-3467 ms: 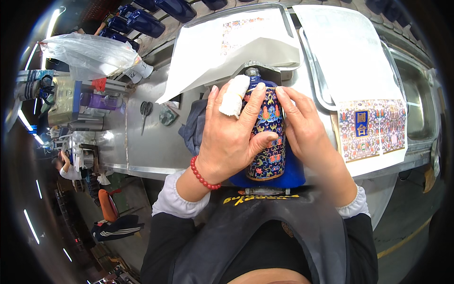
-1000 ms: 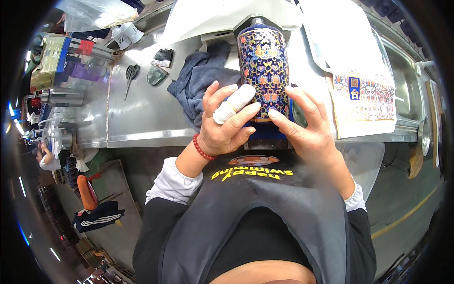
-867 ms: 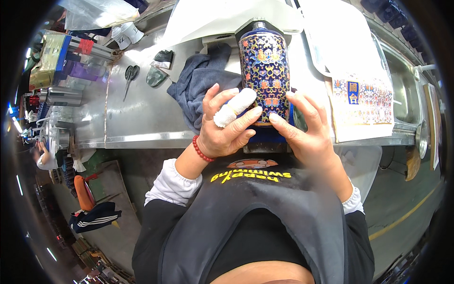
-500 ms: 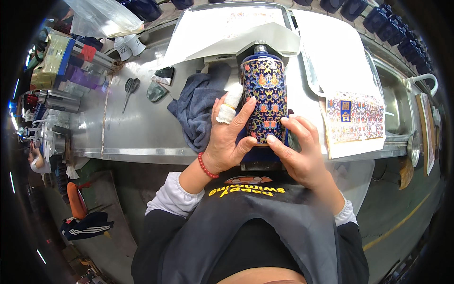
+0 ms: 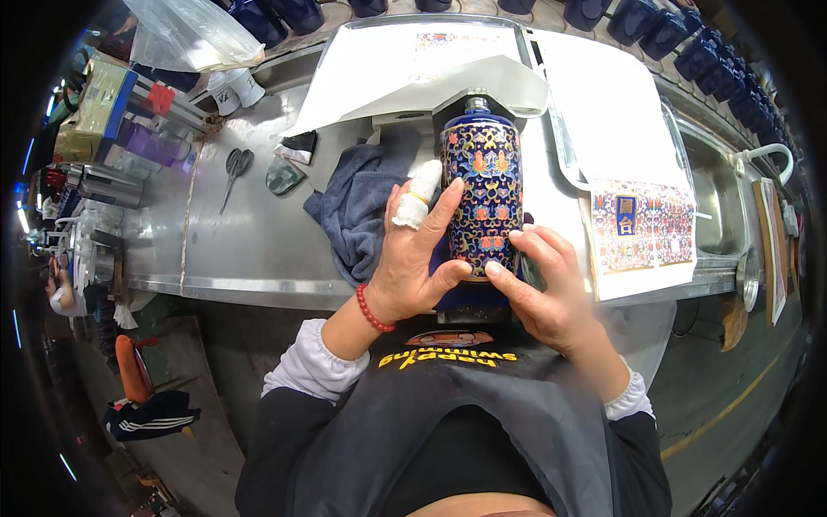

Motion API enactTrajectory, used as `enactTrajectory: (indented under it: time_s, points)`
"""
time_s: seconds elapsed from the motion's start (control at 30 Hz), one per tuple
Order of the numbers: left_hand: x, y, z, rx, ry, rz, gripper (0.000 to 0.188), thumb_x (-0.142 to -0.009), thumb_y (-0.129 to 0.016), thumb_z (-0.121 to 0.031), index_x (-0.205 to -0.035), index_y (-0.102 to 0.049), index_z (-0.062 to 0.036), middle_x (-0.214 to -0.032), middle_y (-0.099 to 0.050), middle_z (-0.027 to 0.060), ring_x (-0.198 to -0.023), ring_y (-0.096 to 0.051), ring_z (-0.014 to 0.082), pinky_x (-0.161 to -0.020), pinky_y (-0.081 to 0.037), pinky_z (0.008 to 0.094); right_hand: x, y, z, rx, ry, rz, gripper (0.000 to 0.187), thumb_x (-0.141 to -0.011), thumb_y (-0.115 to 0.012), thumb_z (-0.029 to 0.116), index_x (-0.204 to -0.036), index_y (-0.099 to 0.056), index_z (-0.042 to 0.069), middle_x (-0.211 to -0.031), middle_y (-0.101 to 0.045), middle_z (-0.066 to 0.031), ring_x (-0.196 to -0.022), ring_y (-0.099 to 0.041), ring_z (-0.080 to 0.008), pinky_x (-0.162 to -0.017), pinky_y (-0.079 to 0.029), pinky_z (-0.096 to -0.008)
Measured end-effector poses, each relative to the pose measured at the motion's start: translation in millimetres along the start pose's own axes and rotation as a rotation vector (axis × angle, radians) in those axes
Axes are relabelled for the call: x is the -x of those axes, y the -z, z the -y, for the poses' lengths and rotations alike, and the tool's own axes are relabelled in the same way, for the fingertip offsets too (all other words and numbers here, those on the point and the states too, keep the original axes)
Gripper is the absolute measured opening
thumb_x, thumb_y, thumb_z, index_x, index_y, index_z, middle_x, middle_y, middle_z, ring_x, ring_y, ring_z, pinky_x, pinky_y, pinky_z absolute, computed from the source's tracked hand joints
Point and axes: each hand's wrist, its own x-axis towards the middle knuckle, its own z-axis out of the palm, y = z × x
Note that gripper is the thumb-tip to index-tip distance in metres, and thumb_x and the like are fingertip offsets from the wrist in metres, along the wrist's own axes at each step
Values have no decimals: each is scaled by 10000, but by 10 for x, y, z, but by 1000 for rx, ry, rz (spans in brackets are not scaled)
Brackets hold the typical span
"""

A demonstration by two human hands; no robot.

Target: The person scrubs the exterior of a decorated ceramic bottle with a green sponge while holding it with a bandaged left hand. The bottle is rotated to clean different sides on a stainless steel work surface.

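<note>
A metal worktop (image 5: 258, 224) spreads out under and to both sides of the hands. Beyond the fingertips, a large white sheet (image 5: 379, 69) covers most of a tray, and a second white sheet (image 5: 612, 112) lies farther out past the right hand. Just to the right of that hand is a printed sheet (image 5: 646, 228) with a flowered pattern and a blue panel. A gray-blue cloth (image 5: 353, 198) lies crumpled just left of the left hand's fingers. The blue bottle (image 5: 482, 198), wrapped in colourful floral decoration, lies between the two hands, its neck pointing away from them and its base nearest the thumbs. The left hand (image 5: 405, 258) is spread, index finger along the bottle's left side and thumb at its lower left. The right hand (image 5: 551, 297) is also spread, thumb and index fingertips against the lower right side. Well left of both hands are scissors (image 5: 236, 168). A white wrap (image 5: 420, 194) covers one left finger; a red bead bracelet (image 5: 370, 310) circles that wrist.
</note>
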Motion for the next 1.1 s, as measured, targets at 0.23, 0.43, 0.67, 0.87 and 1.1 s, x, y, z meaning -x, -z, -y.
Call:
enactTrajectory:
  time_s: [0.23,0.43,0.67,0.87,1.1]
  points:
    - [-253,80,-16,-333,-35,39,767,-991,-528,-650,-1547,-504,-121,-1545,-468,220,-1416,-370,433,-1203,-136,626,-27,12,5,-5,-1,9,440,-768,-735,100,-1204,-745,153,-1333,-602,-155,-1187,-602,-370,-948,-517,-459]
    - [-378,88,-48,-383,-23,33,766,-978,-546,-651,-1531,-524,-122,-1522,-492,189,-1401,-373,419,-1192,-153,647,0,-15,-1,-25,-9,0,423,-767,-736,109,-1188,-746,150,-1328,-602,-154,-1184,-601,-371,-937,-516,-456]
    - [-492,99,-43,-376,-40,14,765,-972,-561,-646,-1515,-534,-107,-1491,-509,188,-1391,-377,418,-1182,-159,665,-29,-7,-7,-40,-7,5,418,-765,-746,124,-1182,-749,152,-1327,-598,-154,-1182,-599,-372,-914,-510,-455]
    - [-586,80,-38,-428,-57,2,768,-966,-572,-644,-1508,-536,-101,-1444,-537,181,-1388,-372,416,-1170,-178,673,1,-24,-23,-43,-6,-2,421,-767,-745,120,-1187,-748,150,-1325,-595,-157,-1184,-596,-375,-907,-508,-457]
    - [-626,113,-81,-506,-67,25,775,-956,-604,-628,-1477,-561,-56,-1426,-535,247,-1334,-443,451,-1180,-222,607,-27,-16,-21,-65,-6,6,427,-767,-749,105,-1192,-743,146,-1329,-583,-159,-1186,-593,-377,-908,-515,-453]
